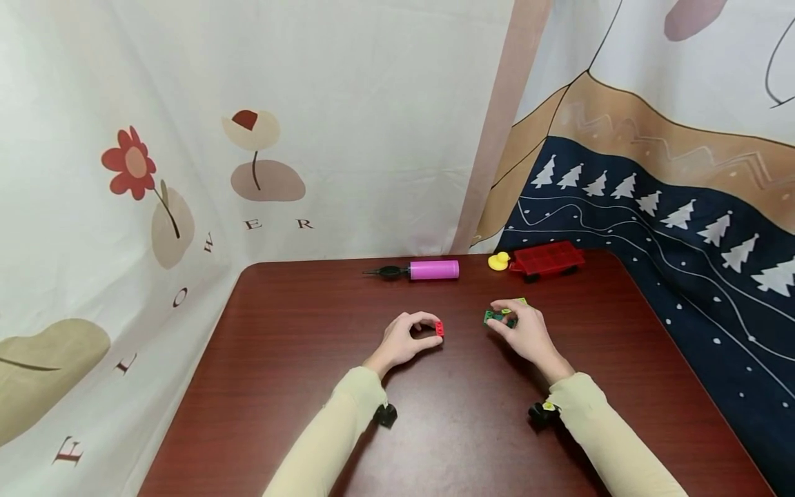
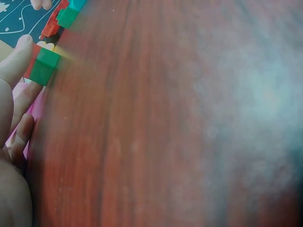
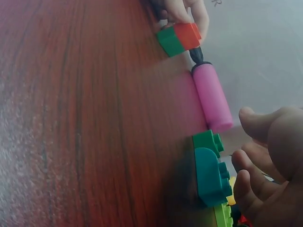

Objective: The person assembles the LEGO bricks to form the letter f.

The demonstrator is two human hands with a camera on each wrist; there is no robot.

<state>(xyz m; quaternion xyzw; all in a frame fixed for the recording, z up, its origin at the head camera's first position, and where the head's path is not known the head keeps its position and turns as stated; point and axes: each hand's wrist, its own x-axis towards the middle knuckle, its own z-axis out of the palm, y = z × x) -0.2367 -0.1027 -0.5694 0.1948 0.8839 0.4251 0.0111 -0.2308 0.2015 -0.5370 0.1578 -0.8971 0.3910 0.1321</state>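
Near the middle of the table, my left hand (image 1: 400, 343) pinches a red building block (image 1: 439, 328) between thumb and fingers. A green block (image 3: 170, 42) is joined under the red one, as both wrist views show. My right hand (image 1: 528, 331) hovers over several blocks, its thumb and fingers apart. In the right wrist view its fingers do not appear to touch them. Those blocks lie in a row on the table: a green block (image 3: 204, 142), a teal block (image 3: 210, 177) with a rounded corner, and a lime block (image 3: 222, 215) partly cut off by the frame.
Along the table's back edge lies a pink hand pump (image 1: 435, 270) with a black nozzle. A yellow rubber duck (image 1: 499, 261) and a red toy wagon (image 1: 548, 259) with black wheels stand at the back right. Printed curtains (image 1: 385, 124) hang behind the brown table (image 1: 462, 428).
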